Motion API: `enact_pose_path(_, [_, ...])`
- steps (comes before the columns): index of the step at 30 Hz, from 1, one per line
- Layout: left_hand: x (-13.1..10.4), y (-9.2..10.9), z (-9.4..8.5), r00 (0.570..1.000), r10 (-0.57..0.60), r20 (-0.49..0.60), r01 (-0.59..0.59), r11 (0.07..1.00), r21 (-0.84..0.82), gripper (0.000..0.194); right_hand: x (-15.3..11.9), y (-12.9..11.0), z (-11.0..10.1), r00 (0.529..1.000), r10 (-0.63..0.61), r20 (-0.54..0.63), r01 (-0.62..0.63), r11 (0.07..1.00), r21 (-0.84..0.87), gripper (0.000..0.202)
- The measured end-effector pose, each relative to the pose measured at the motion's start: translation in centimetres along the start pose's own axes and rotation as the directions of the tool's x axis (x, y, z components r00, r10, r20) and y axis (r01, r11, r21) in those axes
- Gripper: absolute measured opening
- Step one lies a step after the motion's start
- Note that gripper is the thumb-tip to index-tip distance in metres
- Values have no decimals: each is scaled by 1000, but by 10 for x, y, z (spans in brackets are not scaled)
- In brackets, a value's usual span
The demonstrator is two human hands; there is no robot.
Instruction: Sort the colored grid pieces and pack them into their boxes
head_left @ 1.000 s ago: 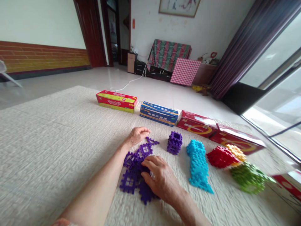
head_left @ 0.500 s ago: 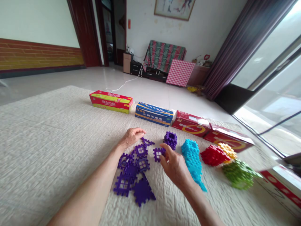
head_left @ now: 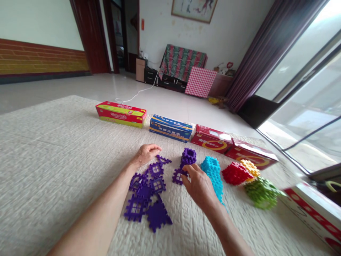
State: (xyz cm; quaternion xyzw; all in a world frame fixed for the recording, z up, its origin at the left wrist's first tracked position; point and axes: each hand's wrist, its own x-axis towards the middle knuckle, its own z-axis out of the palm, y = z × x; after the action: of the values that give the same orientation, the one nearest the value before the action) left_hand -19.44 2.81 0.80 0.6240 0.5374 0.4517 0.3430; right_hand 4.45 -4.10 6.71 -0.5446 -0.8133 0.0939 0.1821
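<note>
Several flat purple plastic pieces (head_left: 145, 192) with notched edges lie spread and overlapping on the cream quilted mat, some with window grids. My left hand (head_left: 146, 154) rests beyond them with fingers curled together, beside a purple triangular frame (head_left: 163, 160); what it holds, if anything, is hidden. My right hand (head_left: 197, 180) has its thumb and fingers closed on the edge of a purple window piece (head_left: 178, 176). That piece is just in front of a stack of purple squares (head_left: 189, 155). A long cyan stack (head_left: 213, 176) stands right of the purple stack, partly behind my right hand.
Red pieces (head_left: 236, 173), yellow pieces (head_left: 250, 168) and green pieces (head_left: 262, 193) sit to the right. Along the back stand a red-and-yellow box (head_left: 121, 114), a blue box (head_left: 170, 128) and two dark red boxes (head_left: 211, 139). A white-and-red box (head_left: 314, 213) is at the far right.
The whole view has shifted slightly, moving the scene left. My right hand and the purple window piece sit a little lower and nearer relative to the purple stack. My left hand keeps its place beside the triangular frame.
</note>
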Motion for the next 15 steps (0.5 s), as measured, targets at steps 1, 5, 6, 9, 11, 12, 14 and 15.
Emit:
enact_pose_path(1, [0,0,0,1000,2,2,-2,1000,3,28,0,1,-1,1000,1,4,-1,1000,0,10])
enact_pose_path(5, [-1,1,0,1000,5,0,-5,1000,11,28,0,5,-1,1000,10,0,-10,999,38,6])
enact_pose_path(6, [-1,1,0,1000,3,-1,-3,1000,13,28,0,6,-1,1000,1,4,-2,998,62,6])
enact_pose_path(9, [-1,2,0,1000,-1,0,1,1000,16,28,3,13,-2,999,-30,-13,31,992,126,6])
enact_pose_path(11, [-1,2,0,1000,-1,2,1,1000,20,28,5,18,-5,998,-34,-57,42,989,144,7])
enact_pose_path(12, [-1,2,-1,1000,1,4,-1,1000,23,28,6,20,-6,997,-35,-73,45,988,148,8])
enact_pose_path(14, [-1,1,-1,1000,5,7,-5,1000,29,28,8,24,-8,996,-36,-86,49,987,150,9])
enact_pose_path(15, [0,1,-1,1000,8,9,-8,1000,30,28,8,25,-9,996,-38,-86,51,988,148,10])
